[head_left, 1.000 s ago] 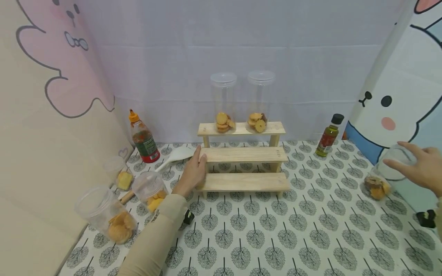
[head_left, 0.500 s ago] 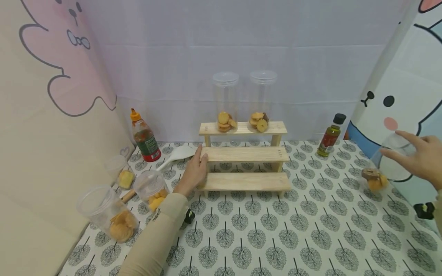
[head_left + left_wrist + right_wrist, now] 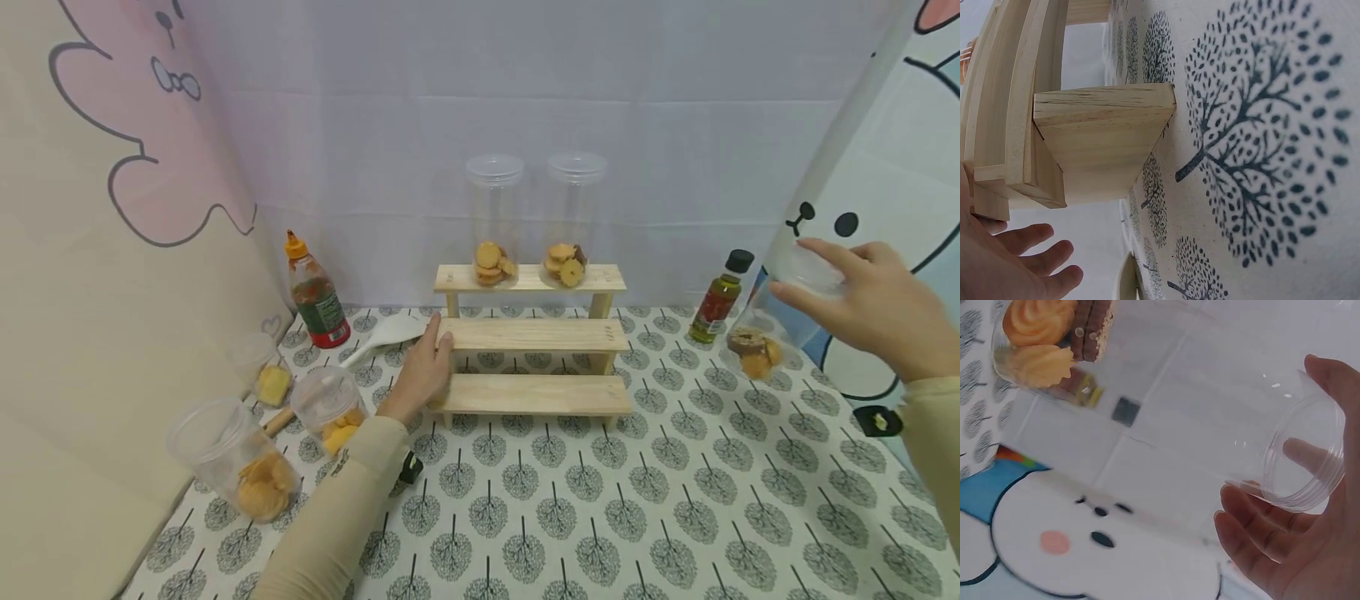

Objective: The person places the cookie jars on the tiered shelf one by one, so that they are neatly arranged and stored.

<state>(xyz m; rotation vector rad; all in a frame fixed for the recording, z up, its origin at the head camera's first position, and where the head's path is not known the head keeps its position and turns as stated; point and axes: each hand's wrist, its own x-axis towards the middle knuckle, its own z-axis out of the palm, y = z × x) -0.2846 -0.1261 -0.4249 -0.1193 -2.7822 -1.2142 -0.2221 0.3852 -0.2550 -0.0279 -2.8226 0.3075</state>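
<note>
My right hand (image 3: 877, 304) grips a clear plastic jar (image 3: 776, 312) near its lid, with thumb and fingers around the top. The jar is tilted and raised off the table, with light and dark brown cookies (image 3: 1041, 344) in its bottom. My left hand (image 3: 422, 371) touches the left end of the three-tier wooden shelf (image 3: 528, 335), at the middle step. In the left wrist view several fingers (image 3: 1041, 256) stretch out loosely beside the wood; the thumb is hidden there. Two tall lidded cookie jars (image 3: 495, 212) (image 3: 576, 217) stand on the top step.
At left stand a sauce bottle (image 3: 318, 304), a white spoon-like utensil (image 3: 386, 333) and jars of snacks (image 3: 232, 458) (image 3: 330, 408) (image 3: 266, 367). An oil bottle (image 3: 720, 300) stands at back right, close behind the raised jar. Cloth walls (image 3: 375, 125) enclose the tree-patterned tablecloth (image 3: 547, 500).
My right hand has lifted the jar off the table and carried it left, towards the oil bottle. The left hand stays at the shelf's end.
</note>
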